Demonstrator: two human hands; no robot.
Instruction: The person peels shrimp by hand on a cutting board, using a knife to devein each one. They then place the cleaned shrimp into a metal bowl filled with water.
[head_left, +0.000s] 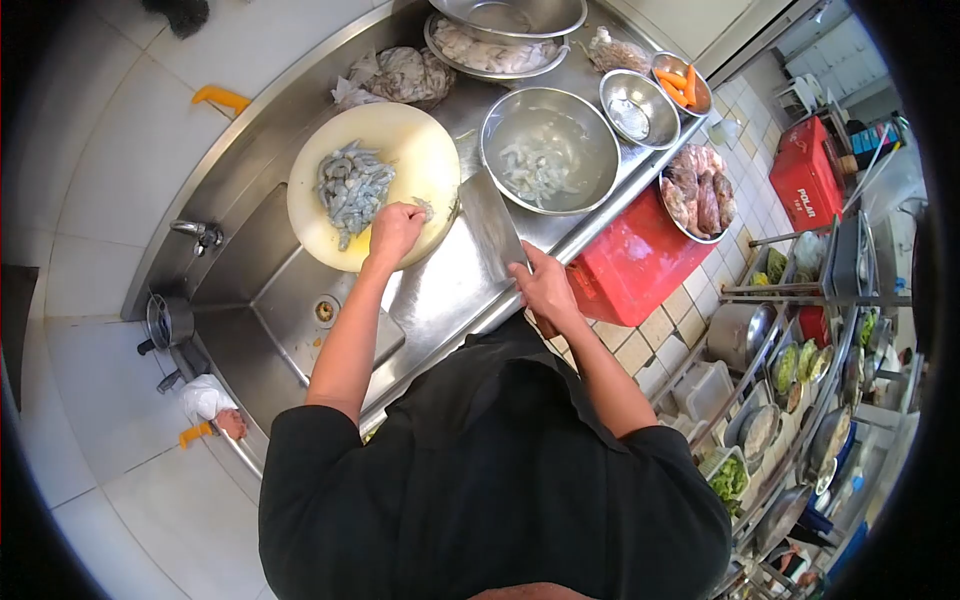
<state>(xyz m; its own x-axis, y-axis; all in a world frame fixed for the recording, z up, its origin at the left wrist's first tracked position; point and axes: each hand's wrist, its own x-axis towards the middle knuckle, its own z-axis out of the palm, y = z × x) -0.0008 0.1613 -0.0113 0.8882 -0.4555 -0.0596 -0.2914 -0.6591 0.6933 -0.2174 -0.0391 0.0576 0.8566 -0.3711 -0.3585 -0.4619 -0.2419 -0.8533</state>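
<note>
A round pale cutting board [375,120] spans the sink's edge, with a heap of grey raw shrimp [355,190] on its left and middle. My left hand [395,232] is closed at the board's lower right, its fingertips at a small shrimp [424,208]. My right hand [545,285] grips a wide-bladed cleaver [492,225], whose blade points up beside the board's right edge. To the right of the blade, a large steel bowl [550,112] holds cloudy water and pale shrimp [535,172].
Steel bowls [630,105] and bagged food [405,75] line the counter's back. A faucet [197,235] stands left of the sink basin [260,250]. Beyond the counter's right edge are a red cooler [640,260] bearing a tray of meat [698,190] and shelves with pans [740,335].
</note>
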